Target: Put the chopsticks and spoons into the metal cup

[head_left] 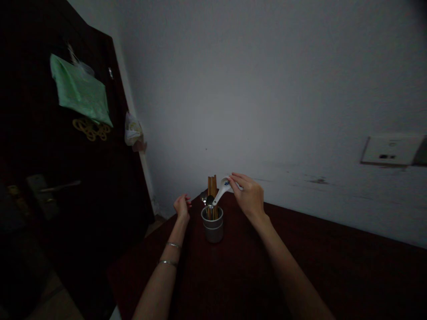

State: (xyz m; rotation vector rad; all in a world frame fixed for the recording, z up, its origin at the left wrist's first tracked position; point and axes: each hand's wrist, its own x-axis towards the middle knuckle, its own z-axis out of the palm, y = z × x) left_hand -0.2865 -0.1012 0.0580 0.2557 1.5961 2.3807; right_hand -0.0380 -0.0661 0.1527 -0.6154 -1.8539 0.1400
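Observation:
A white soup spoon [220, 191] is pinched at its bowl end by my right hand [251, 194]. Its handle slants down to the left, with the tip just above the mouth of a grey metal cup [213, 230]. Several wooden chopsticks [212, 184] stand upright in that cup, along with shiny metal spoons [209, 201]. To the left of the cup, my left hand [182, 205] is loosely closed, fingers curled, and I see nothing in it. It does not touch the cup.
The cup stands near the corner of a dark red table [240, 266], against a pale wall [267, 89]. On the left is a dark door [110, 186] with a green cloth [82, 91] hanging from it. A wall socket [392, 150] sits at right.

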